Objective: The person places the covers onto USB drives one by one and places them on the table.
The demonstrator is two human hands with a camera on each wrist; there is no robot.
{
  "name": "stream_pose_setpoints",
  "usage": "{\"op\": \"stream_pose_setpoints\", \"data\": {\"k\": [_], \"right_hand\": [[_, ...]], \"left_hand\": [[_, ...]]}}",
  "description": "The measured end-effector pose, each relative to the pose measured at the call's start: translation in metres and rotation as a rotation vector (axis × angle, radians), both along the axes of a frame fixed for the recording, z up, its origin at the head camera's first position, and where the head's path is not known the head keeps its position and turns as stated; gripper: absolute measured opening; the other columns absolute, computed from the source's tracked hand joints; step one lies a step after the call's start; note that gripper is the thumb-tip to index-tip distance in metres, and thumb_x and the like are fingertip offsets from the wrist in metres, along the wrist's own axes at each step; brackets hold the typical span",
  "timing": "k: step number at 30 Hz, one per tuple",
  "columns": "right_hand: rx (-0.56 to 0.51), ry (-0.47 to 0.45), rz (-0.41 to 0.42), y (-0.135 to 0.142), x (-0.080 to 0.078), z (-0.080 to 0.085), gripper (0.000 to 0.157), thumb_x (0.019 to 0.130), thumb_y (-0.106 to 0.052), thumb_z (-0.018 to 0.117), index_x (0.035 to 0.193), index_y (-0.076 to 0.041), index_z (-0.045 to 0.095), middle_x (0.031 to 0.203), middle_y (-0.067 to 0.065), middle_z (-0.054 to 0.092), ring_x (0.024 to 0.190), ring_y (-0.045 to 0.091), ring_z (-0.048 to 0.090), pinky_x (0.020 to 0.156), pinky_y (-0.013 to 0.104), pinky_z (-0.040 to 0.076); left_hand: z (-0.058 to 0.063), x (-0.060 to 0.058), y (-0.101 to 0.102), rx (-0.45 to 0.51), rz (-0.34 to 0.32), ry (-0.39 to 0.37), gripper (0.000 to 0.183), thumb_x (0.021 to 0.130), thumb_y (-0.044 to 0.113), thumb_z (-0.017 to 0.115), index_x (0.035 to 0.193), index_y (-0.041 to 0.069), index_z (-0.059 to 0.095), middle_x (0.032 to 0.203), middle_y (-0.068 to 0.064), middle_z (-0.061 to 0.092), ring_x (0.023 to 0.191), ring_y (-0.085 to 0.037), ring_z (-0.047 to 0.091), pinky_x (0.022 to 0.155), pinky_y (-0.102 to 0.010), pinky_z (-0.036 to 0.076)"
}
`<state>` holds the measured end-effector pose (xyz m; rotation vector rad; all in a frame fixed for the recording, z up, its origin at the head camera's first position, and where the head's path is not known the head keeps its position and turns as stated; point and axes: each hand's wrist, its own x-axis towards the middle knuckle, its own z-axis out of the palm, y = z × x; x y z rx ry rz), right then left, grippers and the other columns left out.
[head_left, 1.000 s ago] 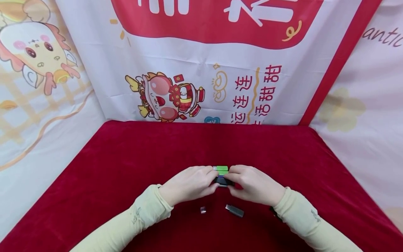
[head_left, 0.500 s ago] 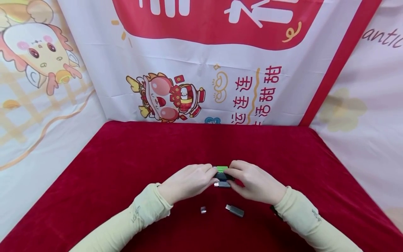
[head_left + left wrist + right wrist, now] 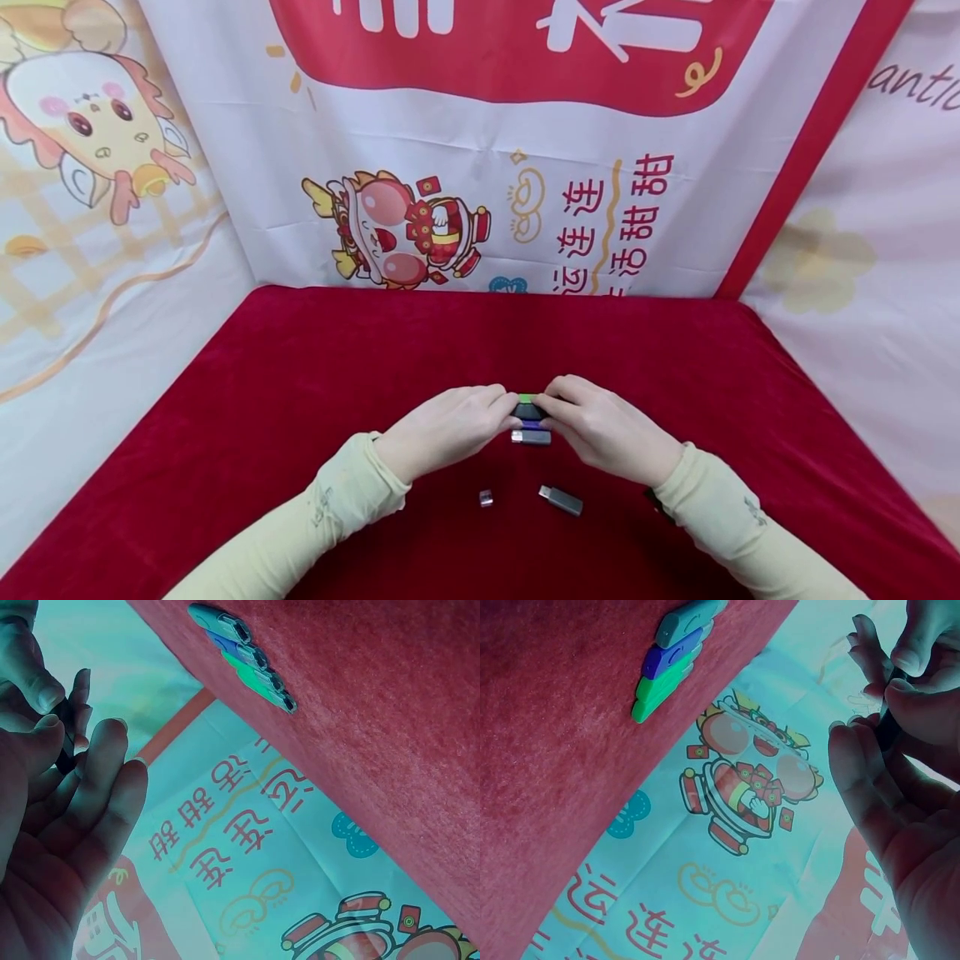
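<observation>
In the head view, my left hand [image 3: 450,432] and right hand [image 3: 613,435] meet above the table's middle. Between them they pinch the two ends of a small black USB stick [image 3: 528,412], partly covered by fingers. Both wrist views show that black stick [image 3: 67,739] edge-on between thumbs and fingertips, raised off the cloth. Below the hands, a row of USB sticks lies side by side: a grey one [image 3: 686,624], a blue-purple one [image 3: 671,656] and green ones [image 3: 658,690]. Their metal plugs point left in the head view.
Nearer the body, a separate grey USB stick [image 3: 561,500] lies slanted on the red cloth [image 3: 360,358]. A small clear-and-metal piece [image 3: 486,498] sits left of it. Something black [image 3: 657,503] is partly hidden by the right sleeve. Printed fabric walls [image 3: 450,125] enclose the table.
Both hands have risen a little with the black stick, away from the body. More of the grey and blue-purple sticks in the row now shows beneath them.
</observation>
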<state>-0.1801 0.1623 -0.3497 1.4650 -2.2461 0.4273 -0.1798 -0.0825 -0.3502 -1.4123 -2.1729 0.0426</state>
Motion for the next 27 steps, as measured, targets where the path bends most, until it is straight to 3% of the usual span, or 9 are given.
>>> {"op": "stream_pose_setpoints", "data": {"k": [19,27], "right_hand": [[0.009,0.022,0.020,-0.0017,0.0013,-0.0014,0.032,0.082,0.006,0.070,0.113,-0.001,0.069,0.099,0.004,0.057,0.089,0.013,0.053,0.077,0.021,0.049],[0.001,-0.006,0.029,-0.0012,0.0015,-0.0027,0.030,0.082,0.002,0.074,0.111,-0.002,0.070,0.099,0.003,0.058,0.088,0.011,0.053,0.076,0.019,0.049]], "left_hand": [[0.0013,0.0028,0.0000,-0.042,0.010,0.059,0.023,0.094,0.026,0.069,0.095,0.006,0.059,0.078,-0.002,0.052,0.064,-0.010,0.052,0.063,-0.016,0.048],[0.0021,0.0032,-0.0006,-0.052,0.007,0.009,0.023,0.094,0.026,0.069,0.095,0.006,0.058,0.078,-0.002,0.053,0.064,-0.011,0.053,0.063,-0.019,0.049]]}}
